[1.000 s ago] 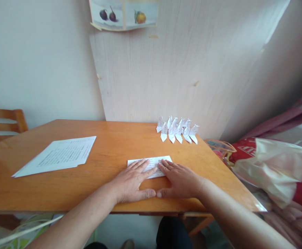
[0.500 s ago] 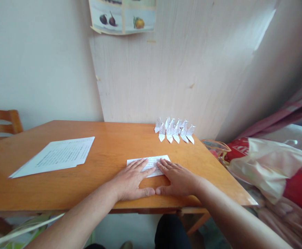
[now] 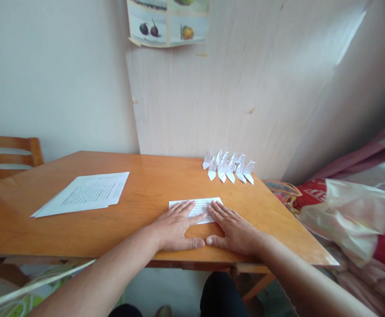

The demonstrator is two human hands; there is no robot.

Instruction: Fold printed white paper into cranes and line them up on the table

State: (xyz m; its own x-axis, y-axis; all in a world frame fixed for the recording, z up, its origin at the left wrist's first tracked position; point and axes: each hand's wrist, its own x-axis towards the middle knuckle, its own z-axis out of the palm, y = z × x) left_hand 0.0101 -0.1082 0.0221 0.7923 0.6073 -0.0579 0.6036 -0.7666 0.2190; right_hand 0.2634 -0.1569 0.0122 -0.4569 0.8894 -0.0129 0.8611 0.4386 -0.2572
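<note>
The white paper [image 3: 201, 204] lies flat on the table [image 3: 153, 185], under the fingers of both hands and just beyond the thumbs. The left hand [image 3: 178, 226] covers its left part, the right hand [image 3: 235, 227] its right — both palm down, fingers outstretched, closed on nothing. The thumbs point at each other on bare wood, tips just apart.

The paper is a wide, shallow rectangle with rows of small dark print, too fine to read; its far edge looks straight, its near edge partly hidden.

Beyond it, toward the right, white paper birds [image 3: 230, 170] stand clustered. Well to the left lie overlapping printed sheets [image 3: 91, 192]. Past the table's right edge sits a pale bag [image 3: 347, 215] — crumpled, against red material.
</note>
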